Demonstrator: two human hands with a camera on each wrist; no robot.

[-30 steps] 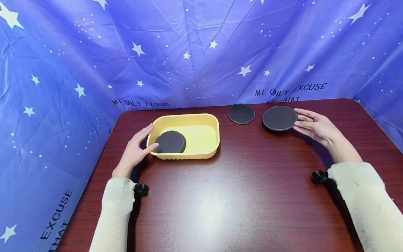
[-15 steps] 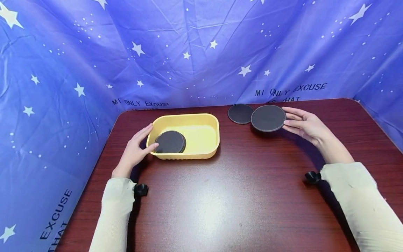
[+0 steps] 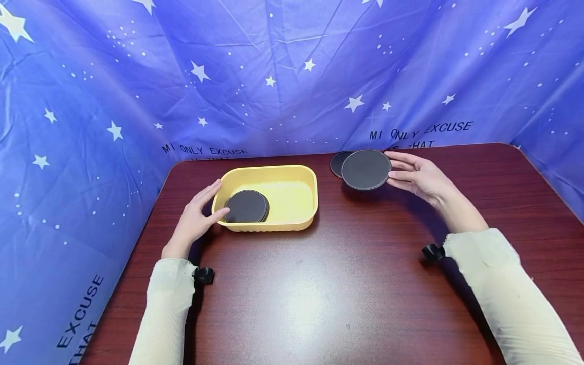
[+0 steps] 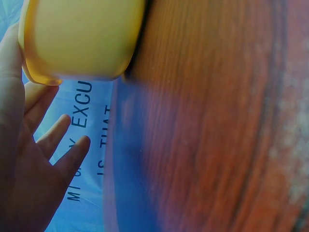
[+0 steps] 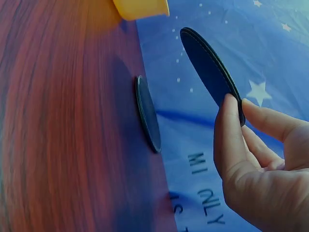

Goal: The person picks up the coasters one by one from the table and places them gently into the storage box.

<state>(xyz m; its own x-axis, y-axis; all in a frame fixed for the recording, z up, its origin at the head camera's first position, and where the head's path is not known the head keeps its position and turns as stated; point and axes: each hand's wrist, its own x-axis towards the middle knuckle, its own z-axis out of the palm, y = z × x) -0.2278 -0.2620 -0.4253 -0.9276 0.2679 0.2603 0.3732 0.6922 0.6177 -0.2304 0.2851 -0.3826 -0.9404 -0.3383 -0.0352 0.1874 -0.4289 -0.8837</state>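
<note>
In the head view, my right hand (image 3: 424, 178) pinches a round black coaster (image 3: 366, 170) with stitched edging by its right side. It is held above the table, as the right wrist view shows, between thumb and fingertips. Behind it, another black coaster (image 3: 336, 164) lies on the table, partly hidden. At the left stands a yellow plastic container (image 3: 292, 197) with black coasters (image 3: 247, 205) stacked in its left end; how many cannot be told. My left hand (image 3: 193, 222) holds the container's left end, thumb over the front rim, forefinger at the back corner, other fingers spread in the left wrist view.
The dark red wooden table (image 3: 365, 284) runs back to a blue curtain (image 3: 292, 76) with white stars, close behind the container and coasters. A black strap (image 3: 204, 275) sits at the left wrist and another strap (image 3: 432, 252) at the right.
My right hand has carried its coaster leftward, from right of the lying coaster to partly in front of it. My left hand and the container have stayed put.
</note>
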